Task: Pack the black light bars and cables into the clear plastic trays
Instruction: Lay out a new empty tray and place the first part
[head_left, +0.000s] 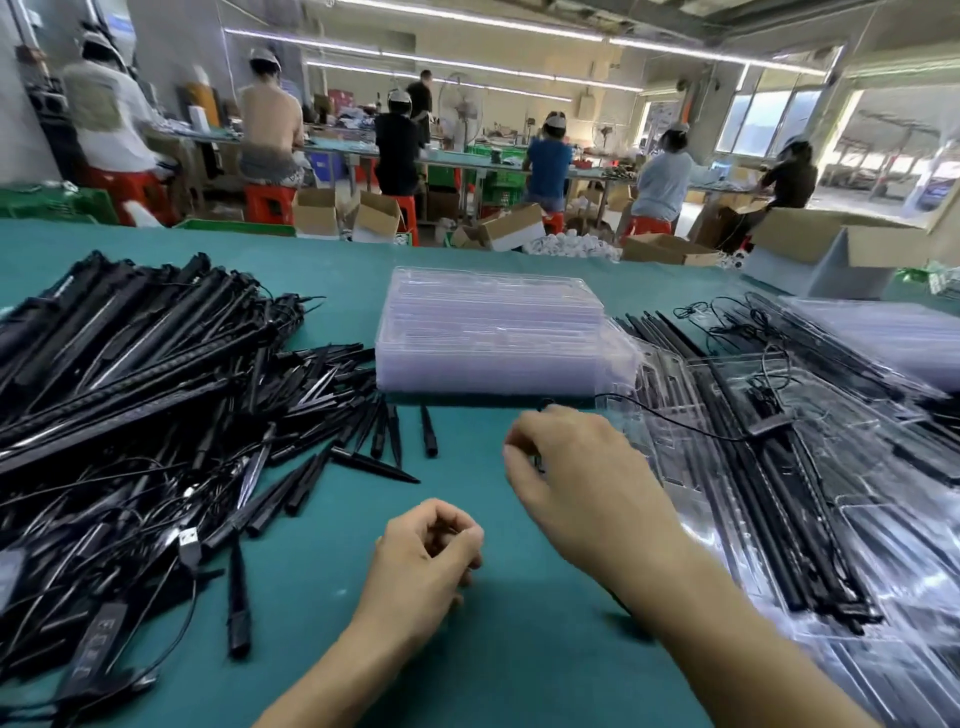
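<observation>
From my remote seat, the biggest thing in my feed is the teal table (519, 649), which fills the lower view from edge to edge. Beyond its far edge, blurred workers (545, 161) sit on red stools at other benches.

On the table's left lies a wide, loose heap of black light bars (130, 364), crossed over one another, with thin leads tangled through them.

Along the right side are the packed trays (857, 467), clear plastic and overlapping. Black bars and coiled cables lie inside them, running toward me. Farther right a second pile of clear trays (883, 332) sits near the edge of view, with an open cardboard box (821, 249) behind it.

At the middle of the far side stands a neat stack of empty trays (488, 338), just beside the packed ones.

My right hand (582, 467) hovers in front of that stack, palm down, with its fingers curled. They seem to pinch a thin black cable (670, 420) that runs right into the nearest packed tray.

My left hand (426, 561) is nearer to me, low over bare table. It is clenched into a loose fist, and I see nothing held in it.

A few short black spikes (384, 431) lie scattered between the heap and my hands. At the lower left are a flat black controller (101, 644) and a small USB plug (189, 543).
</observation>
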